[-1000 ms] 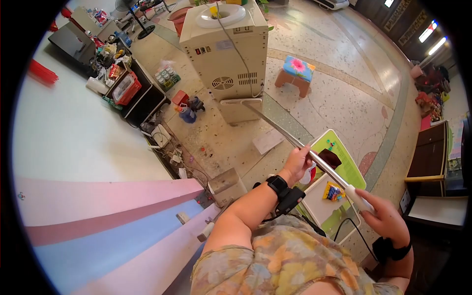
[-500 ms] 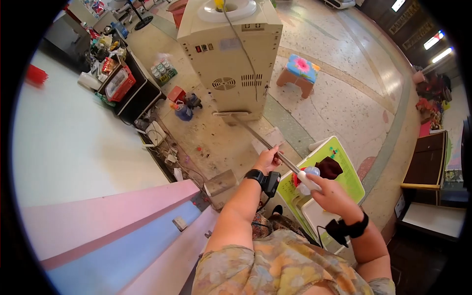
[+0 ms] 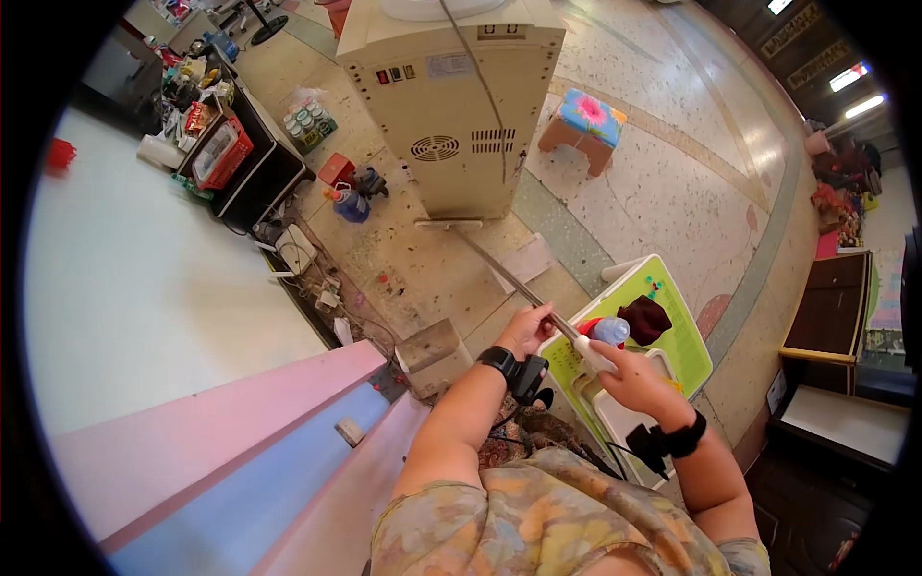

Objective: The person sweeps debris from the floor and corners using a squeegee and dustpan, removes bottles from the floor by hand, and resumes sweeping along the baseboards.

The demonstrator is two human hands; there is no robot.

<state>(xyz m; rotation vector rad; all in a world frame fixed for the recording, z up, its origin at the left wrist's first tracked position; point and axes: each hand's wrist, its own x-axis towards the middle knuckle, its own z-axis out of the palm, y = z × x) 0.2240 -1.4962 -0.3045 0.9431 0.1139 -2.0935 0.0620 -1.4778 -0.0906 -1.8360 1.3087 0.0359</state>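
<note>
Both my hands grip a long-handled floor tool [image 3: 502, 273] with a thin metal pole and a white grip end. Its wide, narrow head [image 3: 449, 224] lies on the floor at the foot of a beige water dispenser [image 3: 444, 115]; whether it is a broom or a mop I cannot tell. My left hand [image 3: 527, 330] is closed around the pole partway down. Higher up, my right hand [image 3: 639, 381] wraps the white end, above a green-topped table [image 3: 684, 336]. Dark specks and small scraps lie on the floor [image 3: 384, 259] left of the pole.
A dustpan-like tray [image 3: 429, 353] rests on the floor near the pink step [image 3: 221, 413]. Blue bottle [image 3: 348, 204] and red box [image 3: 336, 170] stand left of the dispenser. A flowered stool [image 3: 584, 125] is at right. Dark cloth [image 3: 644, 320] and clear bottle [image 3: 611, 331] sit on the table.
My view has shifted slightly, so the dispenser looks nearer. My right hand has moved a little left and forward with the handle end; both hands keep their hold.
</note>
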